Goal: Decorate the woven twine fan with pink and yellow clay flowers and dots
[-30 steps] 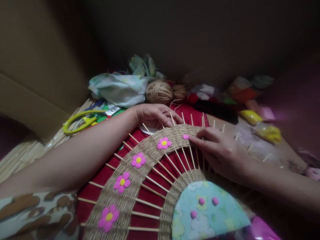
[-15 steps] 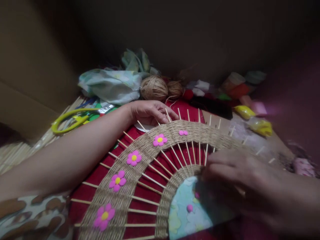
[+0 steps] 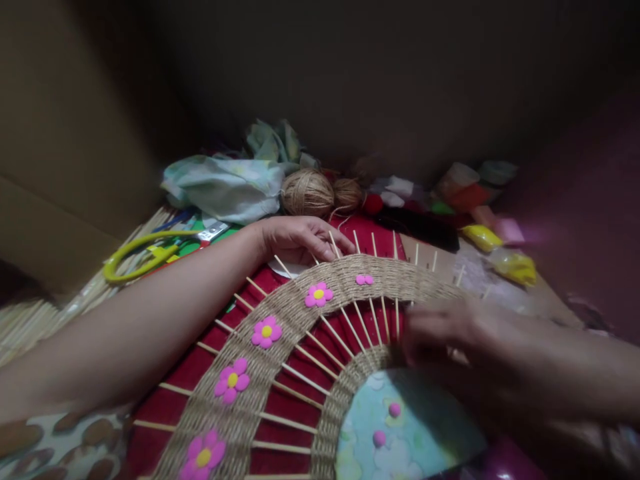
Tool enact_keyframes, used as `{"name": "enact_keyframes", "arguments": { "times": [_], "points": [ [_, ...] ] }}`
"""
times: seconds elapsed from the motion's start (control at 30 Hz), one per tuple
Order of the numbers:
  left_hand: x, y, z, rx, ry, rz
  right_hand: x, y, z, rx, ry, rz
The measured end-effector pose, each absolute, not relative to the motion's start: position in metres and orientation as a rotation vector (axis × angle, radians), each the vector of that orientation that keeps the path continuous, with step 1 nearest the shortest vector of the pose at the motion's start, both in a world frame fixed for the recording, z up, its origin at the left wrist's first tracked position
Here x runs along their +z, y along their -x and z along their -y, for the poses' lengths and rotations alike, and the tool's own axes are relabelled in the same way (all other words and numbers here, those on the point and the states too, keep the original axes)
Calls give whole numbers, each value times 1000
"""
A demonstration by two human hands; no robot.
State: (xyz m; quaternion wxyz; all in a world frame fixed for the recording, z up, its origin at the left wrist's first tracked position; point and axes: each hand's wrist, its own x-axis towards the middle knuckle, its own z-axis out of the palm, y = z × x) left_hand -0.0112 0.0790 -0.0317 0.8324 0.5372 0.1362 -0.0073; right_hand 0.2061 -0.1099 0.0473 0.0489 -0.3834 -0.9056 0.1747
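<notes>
A woven twine fan (image 3: 280, 307) with thin wooden sticks spreads out in front of me. Pink clay flowers (image 3: 319, 294) with yellow centres run along its outer band, and a pair of pink petals (image 3: 365, 279) lies near the top. My left hand (image 3: 310, 240) is at the fan's upper outer edge, fingers curled round the rim among the stick ends. Blurred by motion, my right hand (image 3: 450, 333) hovers over the fan's right side, its fingertips smeared. Below it, two small pink balls (image 3: 379, 438) rest on the light-blue floral centre (image 3: 360, 417).
Behind lie twine balls (image 3: 308, 191), bunched floral cloth (image 3: 225, 187) and yellow-handled scissors (image 3: 145, 250). Yellow clay packets (image 3: 513, 265) and tubs (image 3: 457, 180) stand at the right rear. Sticks (image 3: 30, 327) lie at the left. A red cloth (image 3: 295, 373) is underneath.
Everything sits slightly lower in the view. My right hand has shifted away from the floral centre, uncovering more of it and both pink balls. My left hand keeps its place on the rim.
</notes>
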Motion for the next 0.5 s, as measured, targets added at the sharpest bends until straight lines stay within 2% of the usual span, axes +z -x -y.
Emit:
{"name": "enact_keyframes", "arguments": {
  "times": [0.07, 0.17, 0.5],
  "points": [
    [-31, 11, -78, -13, -1127, -295, 45, -209, 87, 613, 1273, 2611],
    [-32, 10, -77, -3, -1098, -292, 31, -213, 58, 420, 1451, 2431],
    [-34, 10, -79, -29, -1086, -253, 3, -209, 46, 188, 1163, 2443]
  ]
}}
